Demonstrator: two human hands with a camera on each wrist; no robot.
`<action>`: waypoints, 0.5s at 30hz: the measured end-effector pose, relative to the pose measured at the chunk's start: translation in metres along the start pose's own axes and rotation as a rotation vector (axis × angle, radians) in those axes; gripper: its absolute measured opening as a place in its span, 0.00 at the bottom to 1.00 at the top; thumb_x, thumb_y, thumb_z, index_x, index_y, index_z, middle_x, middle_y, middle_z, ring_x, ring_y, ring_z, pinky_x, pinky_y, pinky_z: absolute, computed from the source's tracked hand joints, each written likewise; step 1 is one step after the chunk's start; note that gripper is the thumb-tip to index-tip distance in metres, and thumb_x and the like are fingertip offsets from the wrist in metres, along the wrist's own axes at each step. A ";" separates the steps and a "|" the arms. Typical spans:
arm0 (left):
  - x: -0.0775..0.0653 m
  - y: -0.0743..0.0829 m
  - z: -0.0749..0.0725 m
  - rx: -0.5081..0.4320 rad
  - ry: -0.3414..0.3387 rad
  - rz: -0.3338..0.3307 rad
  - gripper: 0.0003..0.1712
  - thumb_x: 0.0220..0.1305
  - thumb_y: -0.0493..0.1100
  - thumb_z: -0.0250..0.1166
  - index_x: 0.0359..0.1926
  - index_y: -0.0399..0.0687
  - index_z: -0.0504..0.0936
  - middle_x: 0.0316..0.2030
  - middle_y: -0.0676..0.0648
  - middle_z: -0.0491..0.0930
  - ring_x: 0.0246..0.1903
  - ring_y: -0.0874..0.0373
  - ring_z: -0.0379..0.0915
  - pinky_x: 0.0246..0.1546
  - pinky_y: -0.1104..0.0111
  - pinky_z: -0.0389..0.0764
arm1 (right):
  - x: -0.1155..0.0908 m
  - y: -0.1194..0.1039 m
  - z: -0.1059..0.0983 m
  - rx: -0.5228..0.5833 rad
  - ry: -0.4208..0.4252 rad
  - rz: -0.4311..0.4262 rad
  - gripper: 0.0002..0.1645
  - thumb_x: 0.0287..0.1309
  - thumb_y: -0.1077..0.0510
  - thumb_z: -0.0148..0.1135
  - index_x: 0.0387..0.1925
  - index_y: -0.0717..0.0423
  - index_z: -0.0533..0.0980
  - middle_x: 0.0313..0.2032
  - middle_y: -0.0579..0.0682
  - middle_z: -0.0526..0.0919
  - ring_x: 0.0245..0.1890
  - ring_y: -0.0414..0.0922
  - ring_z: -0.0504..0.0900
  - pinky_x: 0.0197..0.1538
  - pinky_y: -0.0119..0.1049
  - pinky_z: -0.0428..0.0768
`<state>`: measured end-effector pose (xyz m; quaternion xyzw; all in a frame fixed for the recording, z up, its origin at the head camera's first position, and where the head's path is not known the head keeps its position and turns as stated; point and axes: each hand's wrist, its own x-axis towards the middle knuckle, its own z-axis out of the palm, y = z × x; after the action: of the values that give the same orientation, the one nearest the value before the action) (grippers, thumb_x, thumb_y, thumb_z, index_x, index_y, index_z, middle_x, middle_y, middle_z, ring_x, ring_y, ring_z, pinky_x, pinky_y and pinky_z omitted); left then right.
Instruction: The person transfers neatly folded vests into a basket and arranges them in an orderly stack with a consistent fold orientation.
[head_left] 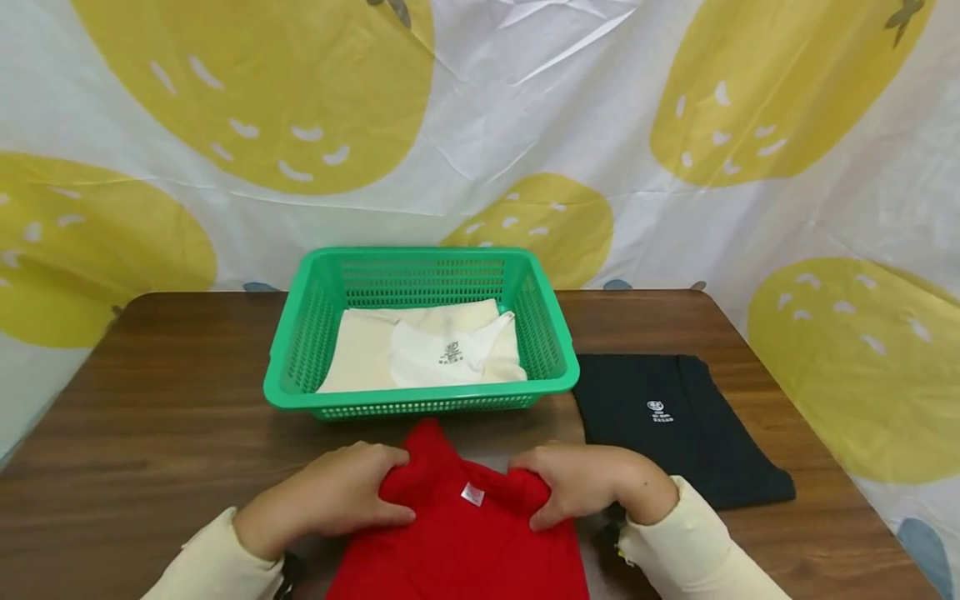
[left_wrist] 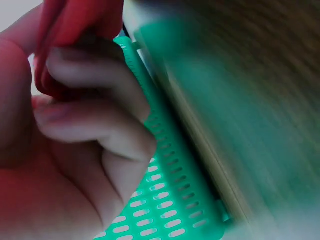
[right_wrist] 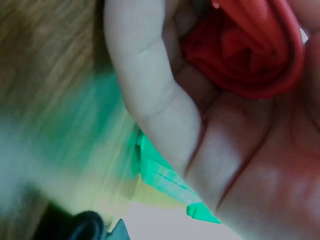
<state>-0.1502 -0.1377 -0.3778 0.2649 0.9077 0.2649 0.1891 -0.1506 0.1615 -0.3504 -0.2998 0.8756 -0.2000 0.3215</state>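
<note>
Hands came first. The left hand (head_left: 322,497) and the right hand (head_left: 585,486) sat a little apart, and each one was squeezed tight on the top edge of the red shirt (head_left: 465,533). In the left wrist view the fingers (left_wrist: 95,125) were curled around a bunch of red cloth, and in the right wrist view the red cloth was scrunched up inside the palm.

The red shirt lay on the brown tabletop (head_left: 150,400), right in front of the person, with its top edge just beside the green basket (head_left: 300,333). Inside the basket were cream clothes (head_left: 427,346), folded flat. A black shirt (head_left: 675,417) lay on the tabletop to the right of the basket, near the right hand.

Things could have gone wrong from there. The cloth was bunched in both hands, so if one hand pulled harder than the other, the shirt would probably have ended up crooked or wrinkly. The basket was very close, so a quick lift might have bumped its front wall and pushed it back. If one hand let go too soon, that side of the shirt might have flopped down, maybe onto the black shirt, and messed it up.
</note>
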 end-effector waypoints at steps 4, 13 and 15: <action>-0.001 0.000 -0.006 -0.110 -0.089 0.130 0.19 0.53 0.51 0.75 0.44 0.50 0.82 0.31 0.58 0.81 0.30 0.63 0.76 0.34 0.67 0.80 | -0.004 -0.002 -0.006 0.045 -0.037 -0.046 0.11 0.52 0.60 0.73 0.37 0.49 0.80 0.26 0.35 0.82 0.23 0.30 0.77 0.33 0.26 0.77; -0.012 0.003 -0.023 -0.301 -0.146 0.246 0.12 0.60 0.49 0.71 0.43 0.54 0.81 0.31 0.60 0.84 0.29 0.66 0.81 0.34 0.72 0.82 | -0.025 -0.003 -0.017 0.231 -0.012 -0.166 0.09 0.57 0.61 0.68 0.41 0.50 0.81 0.32 0.40 0.87 0.29 0.33 0.84 0.38 0.30 0.83; -0.016 0.003 -0.029 -0.322 -0.119 0.255 0.13 0.61 0.49 0.71 0.44 0.53 0.81 0.31 0.59 0.84 0.30 0.65 0.81 0.35 0.71 0.82 | -0.028 -0.002 -0.020 0.254 0.032 -0.190 0.10 0.59 0.60 0.68 0.43 0.50 0.80 0.34 0.42 0.88 0.32 0.35 0.86 0.40 0.31 0.84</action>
<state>-0.1505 -0.1555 -0.3503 0.3593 0.8001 0.4121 0.2470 -0.1456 0.1813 -0.3226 -0.3348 0.8160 -0.3434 0.3227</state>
